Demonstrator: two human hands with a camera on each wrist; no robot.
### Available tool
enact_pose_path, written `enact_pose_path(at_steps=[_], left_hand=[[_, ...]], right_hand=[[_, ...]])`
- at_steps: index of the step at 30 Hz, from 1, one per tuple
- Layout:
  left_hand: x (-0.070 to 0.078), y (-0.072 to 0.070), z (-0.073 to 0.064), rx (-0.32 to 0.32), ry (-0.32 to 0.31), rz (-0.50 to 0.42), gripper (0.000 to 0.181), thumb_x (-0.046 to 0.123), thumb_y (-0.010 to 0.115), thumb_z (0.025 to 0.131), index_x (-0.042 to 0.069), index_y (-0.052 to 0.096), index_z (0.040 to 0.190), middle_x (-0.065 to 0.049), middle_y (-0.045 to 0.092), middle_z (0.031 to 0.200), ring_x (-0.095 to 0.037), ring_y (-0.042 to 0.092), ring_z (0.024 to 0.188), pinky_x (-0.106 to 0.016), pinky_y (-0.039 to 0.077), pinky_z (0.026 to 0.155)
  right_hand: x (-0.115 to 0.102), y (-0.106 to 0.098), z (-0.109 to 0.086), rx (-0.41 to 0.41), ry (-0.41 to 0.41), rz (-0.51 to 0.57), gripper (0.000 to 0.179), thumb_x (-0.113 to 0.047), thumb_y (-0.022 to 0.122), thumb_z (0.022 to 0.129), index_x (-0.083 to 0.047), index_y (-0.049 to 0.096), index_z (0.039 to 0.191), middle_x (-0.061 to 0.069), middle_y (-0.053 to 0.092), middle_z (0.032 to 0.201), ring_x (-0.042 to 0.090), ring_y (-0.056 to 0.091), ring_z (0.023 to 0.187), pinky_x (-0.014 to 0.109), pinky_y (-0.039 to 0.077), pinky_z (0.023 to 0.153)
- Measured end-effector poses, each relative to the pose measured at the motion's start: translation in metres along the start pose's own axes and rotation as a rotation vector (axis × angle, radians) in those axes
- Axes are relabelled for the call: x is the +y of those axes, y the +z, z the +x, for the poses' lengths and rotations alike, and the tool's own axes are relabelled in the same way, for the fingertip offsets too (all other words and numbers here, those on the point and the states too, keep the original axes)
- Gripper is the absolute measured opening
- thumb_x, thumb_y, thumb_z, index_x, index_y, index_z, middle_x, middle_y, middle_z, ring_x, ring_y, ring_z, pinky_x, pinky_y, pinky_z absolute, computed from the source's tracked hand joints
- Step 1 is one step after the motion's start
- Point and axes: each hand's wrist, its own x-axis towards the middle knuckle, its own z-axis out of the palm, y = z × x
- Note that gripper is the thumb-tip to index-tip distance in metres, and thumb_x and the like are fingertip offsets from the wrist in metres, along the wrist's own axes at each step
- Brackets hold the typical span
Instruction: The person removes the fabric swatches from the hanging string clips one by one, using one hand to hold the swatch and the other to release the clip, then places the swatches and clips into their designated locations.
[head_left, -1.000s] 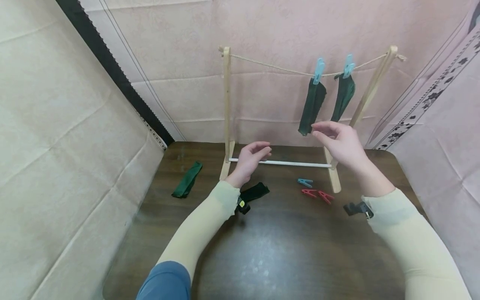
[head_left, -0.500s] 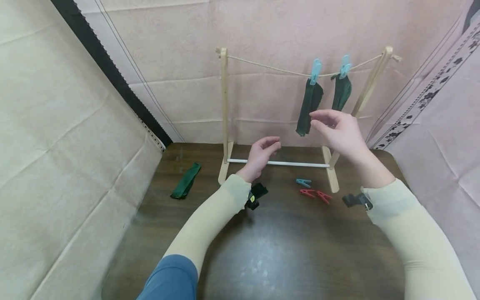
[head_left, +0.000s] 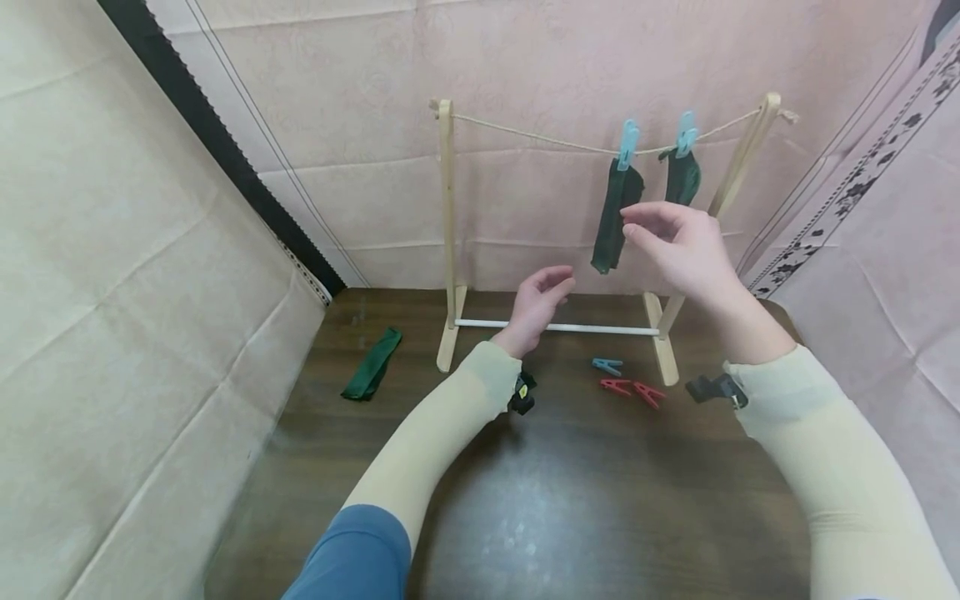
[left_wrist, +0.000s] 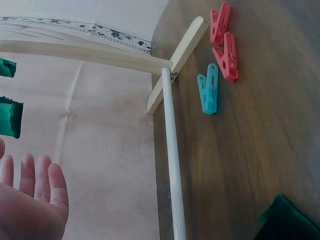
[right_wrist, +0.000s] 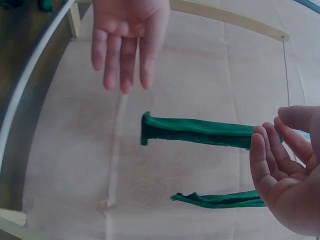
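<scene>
Two folded dark green cloths hang from the rope (head_left: 536, 129), each under a light blue clothespin. My right hand (head_left: 686, 250) is raised in front of them, fingers loosely bent and holding nothing; it partly covers the right cloth (head_left: 682, 179). Its fingertips are by the edge of the left cloth (head_left: 617, 217); I cannot tell whether they touch. Lower and further left, my left hand (head_left: 534, 308) hovers before the rack's white bar (head_left: 603, 330). The left wrist view shows that hand's fingers (left_wrist: 42, 180) relaxed, with nothing between them.
A wooden rack (head_left: 447, 225) carries the rope. On the brown table (head_left: 570, 500) lie a blue clothespin (head_left: 607, 366) and two red clothespins (head_left: 648, 394) near its right foot. A green cloth (head_left: 372, 364) lies at left; another dark green cloth (left_wrist: 287, 222) shows in the left wrist view.
My left hand has moved right and slightly up. The right hand has risen along the hanging cloths. The left forearm now covers the near cloth on the table in the head view.
</scene>
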Motion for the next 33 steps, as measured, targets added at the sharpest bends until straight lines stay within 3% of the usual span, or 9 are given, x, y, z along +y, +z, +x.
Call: enact_pose_path(at_steps=[7, 17, 24, 33], left_hand=[[0.003, 0.011, 0.003, 0.008, -0.010, -0.026, 0.031, 0.021, 0.074, 0.104, 0.013, 0.071, 0.135, -0.006, 0.071, 0.135, -0.019, 0.070, 0.116, -0.037, 0.056, 0.103], [0.010, 0.020, 0.006, -0.009, -0.002, -0.058, 0.040, 0.025, 0.074, 0.104, 0.010, 0.067, 0.141, 0.001, 0.072, 0.133, -0.012, 0.068, 0.118, -0.033, 0.055, 0.103], [0.013, 0.022, 0.011, 0.011, 0.044, -0.090, 0.037, 0.022, 0.073, 0.105, 0.009, 0.068, 0.139, -0.003, 0.072, 0.135, -0.013, 0.068, 0.119, -0.039, 0.054, 0.106], [0.017, 0.027, 0.015, 0.003, 0.059, -0.104, 0.039, 0.018, 0.072, 0.105, 0.005, 0.065, 0.142, -0.006, 0.071, 0.137, -0.013, 0.067, 0.120, -0.031, 0.055, 0.103]], right_hand=[[-0.012, -0.008, 0.006, 0.023, -0.008, 0.006, 0.042, -0.042, 0.065, 0.106, -0.016, 0.072, 0.138, 0.007, 0.073, 0.134, 0.026, 0.070, 0.120, 0.025, 0.052, 0.091], [-0.020, -0.015, 0.012, 0.050, -0.019, 0.024, 0.040, -0.042, 0.067, 0.106, -0.019, 0.073, 0.138, 0.003, 0.075, 0.131, 0.011, 0.069, 0.111, 0.024, 0.050, 0.089], [-0.026, -0.017, 0.017, 0.068, -0.022, 0.032, 0.040, -0.042, 0.067, 0.106, -0.019, 0.073, 0.138, 0.003, 0.075, 0.130, 0.010, 0.069, 0.107, 0.025, 0.050, 0.088], [-0.030, -0.020, 0.022, 0.078, -0.022, 0.052, 0.039, -0.039, 0.067, 0.106, -0.018, 0.073, 0.138, 0.003, 0.075, 0.130, 0.009, 0.069, 0.106, 0.025, 0.049, 0.088]])
